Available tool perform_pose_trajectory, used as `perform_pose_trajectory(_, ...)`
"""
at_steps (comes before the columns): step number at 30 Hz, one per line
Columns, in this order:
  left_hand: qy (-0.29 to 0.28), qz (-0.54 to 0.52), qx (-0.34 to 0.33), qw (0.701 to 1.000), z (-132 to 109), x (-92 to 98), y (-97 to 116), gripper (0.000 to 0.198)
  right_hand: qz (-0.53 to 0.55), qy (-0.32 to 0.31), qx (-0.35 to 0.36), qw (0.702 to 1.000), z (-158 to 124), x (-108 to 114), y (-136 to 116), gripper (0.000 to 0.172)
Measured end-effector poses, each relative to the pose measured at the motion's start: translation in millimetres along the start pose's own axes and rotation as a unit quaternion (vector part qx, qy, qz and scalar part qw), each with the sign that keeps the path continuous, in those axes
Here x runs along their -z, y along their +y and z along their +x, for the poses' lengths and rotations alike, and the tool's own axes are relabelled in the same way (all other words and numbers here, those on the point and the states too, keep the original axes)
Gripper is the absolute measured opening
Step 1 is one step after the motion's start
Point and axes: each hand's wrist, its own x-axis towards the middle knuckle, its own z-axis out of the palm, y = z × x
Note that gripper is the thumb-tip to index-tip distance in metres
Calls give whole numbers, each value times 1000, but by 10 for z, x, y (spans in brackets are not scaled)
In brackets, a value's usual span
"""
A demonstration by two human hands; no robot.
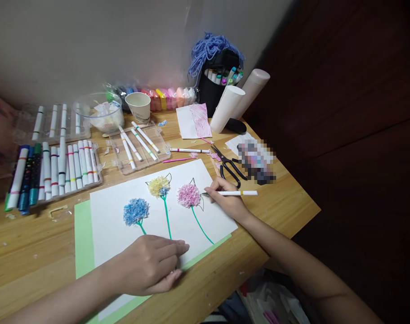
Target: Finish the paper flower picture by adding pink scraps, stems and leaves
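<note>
My right hand [227,198] is closed round a white marker [250,193] with a yellow band, its tip on the paper just right of the pink flower [189,195]. Thin dark leaf outlines stand around that flower and around the yellow one [158,186]. A blue flower [136,211] is at the left; all three have green stems and textured heads. My left hand [151,263] lies on the lower part of the white paper [107,225], fingers stretched out and holding nothing. Under the paper is a green sheet [82,238].
Black scissors [227,164] lie beyond my right hand. Several markers fill an open case [100,175] at left; others lie on a clear lid [124,168]. Behind stand a paper cup [138,108], a plastic bowl [107,119], a black pen holder [207,92] and white tubes [226,108].
</note>
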Motion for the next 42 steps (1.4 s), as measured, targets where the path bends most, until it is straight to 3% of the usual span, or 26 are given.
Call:
perform_pose_trajectory(5, -3, 2, 0, 1000, 17, 11, 7, 19, 69, 40, -28, 996, 9, 8, 26, 34)
perform_pose_trajectory(9, -2, -1, 0, 1000, 27, 19, 5, 19, 114, 45, 26, 992, -88, -10, 25, 31)
perform_pose_trajectory(13, -9, -8, 2, 1000, 22, 12, 2, 18, 131, -96, 87, 983, -199, -44, -69, 25)
perform_pose_trajectory(17, -13, -6, 6, 1000, 19, 19, 7, 19, 87, -262, 128, 953, -198, -56, -184, 8)
perform_pose_trajectory(20, -15, -6, 5, 1000, 22, 31, 9, 20, 71, -308, 113, 942, -203, -61, -207, 11)
perform_pose_trajectory(24, -17, -5, 6, 1000, 18, 33, 5, 20, 97, -272, 12, 957, -289, -116, -191, 15)
perform_pose_trajectory(27, -17, -12, 9, 1000, 16, 31, 6, 19, 103, -242, -22, 965, -335, -182, -181, 17)
perform_pose_trajectory(35, -20, -22, 16, 999, -22, -13, -6, 17, 55, -162, 3, 985, -302, -258, -143, 14)
perform_pose_trajectory(42, -18, -15, 13, 1000, -28, -8, 1, 19, 29, -159, 16, 987, -318, -262, -177, 11)
